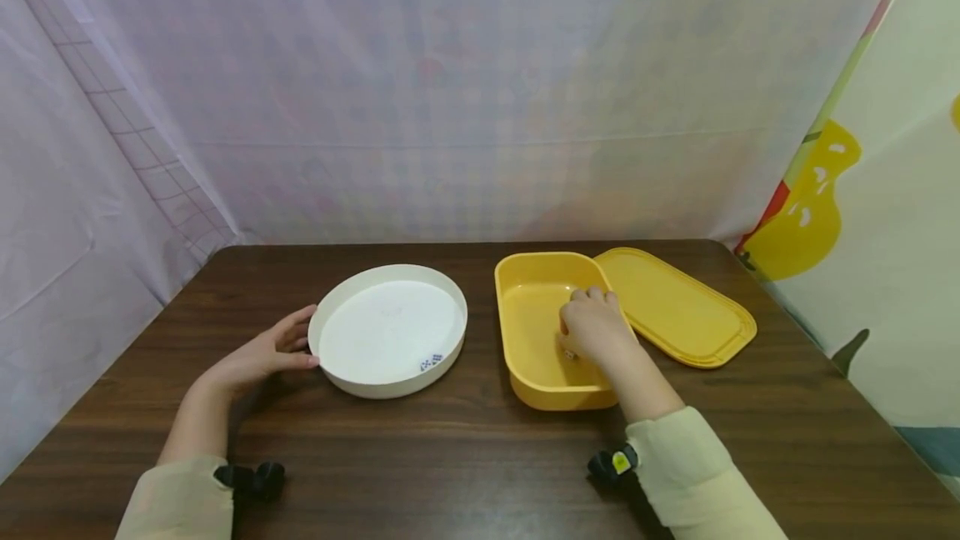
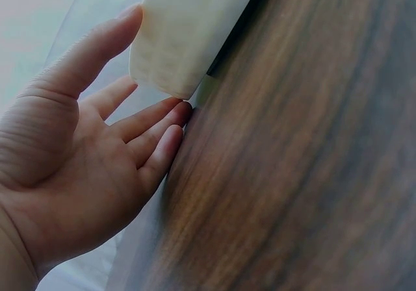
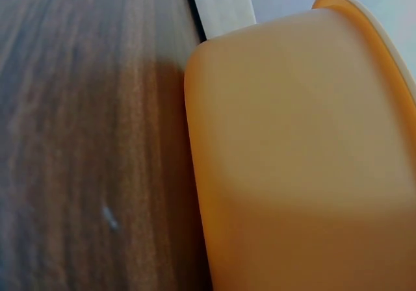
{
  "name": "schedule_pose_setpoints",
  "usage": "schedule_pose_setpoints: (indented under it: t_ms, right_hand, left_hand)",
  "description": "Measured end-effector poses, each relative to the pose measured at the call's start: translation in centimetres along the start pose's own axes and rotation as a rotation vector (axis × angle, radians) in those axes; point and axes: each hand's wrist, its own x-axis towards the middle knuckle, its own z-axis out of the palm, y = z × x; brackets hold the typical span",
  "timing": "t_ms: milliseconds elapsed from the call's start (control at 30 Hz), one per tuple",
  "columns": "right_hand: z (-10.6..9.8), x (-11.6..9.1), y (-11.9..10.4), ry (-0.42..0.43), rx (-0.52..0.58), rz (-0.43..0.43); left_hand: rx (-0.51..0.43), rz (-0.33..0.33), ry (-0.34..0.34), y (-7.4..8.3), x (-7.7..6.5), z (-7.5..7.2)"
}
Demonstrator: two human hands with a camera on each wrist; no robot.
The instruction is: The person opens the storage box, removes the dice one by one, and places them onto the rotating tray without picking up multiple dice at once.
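Observation:
A round white tray point(image 1: 388, 327) with a low rim stands left of centre. Inside it, blue-spotted white dice point(image 1: 431, 362) lie by the near right rim. My left hand point(image 1: 266, 354) is at the tray's left side, thumb and fingers spread and touching the rim; the left wrist view shows the tray's wall point(image 2: 185, 37) at the fingertips. My right hand point(image 1: 596, 327) reaches down into a yellow box point(image 1: 528, 332), fingers bent. A small die point(image 1: 570, 354) shows in the box just below it. Its fingertips are hidden, and the right wrist view shows only the box's outer wall point(image 3: 299, 128).
A yellow lid point(image 1: 682, 311) lies flat to the right of the box, partly behind its edge. All of this stands on a dark wooden table point(image 1: 420, 473). White curtains point(image 1: 450, 90) hang along the back edge.

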Motion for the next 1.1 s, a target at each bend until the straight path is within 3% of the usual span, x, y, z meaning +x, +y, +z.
schedule_pose_setpoints:
  t_ms: [700,1100]
  right_hand:
    - [-0.24,0.35,0.02,0.026,0.028,-0.019]
    - [-0.65,0.09,-0.39,0.112,0.060,-0.088]
  left_hand:
    - [-0.017,0.019,-0.005,-0.03,0.01,0.07]
    - [-0.027,0.019,-0.004,-0.09,-0.11,0.09]
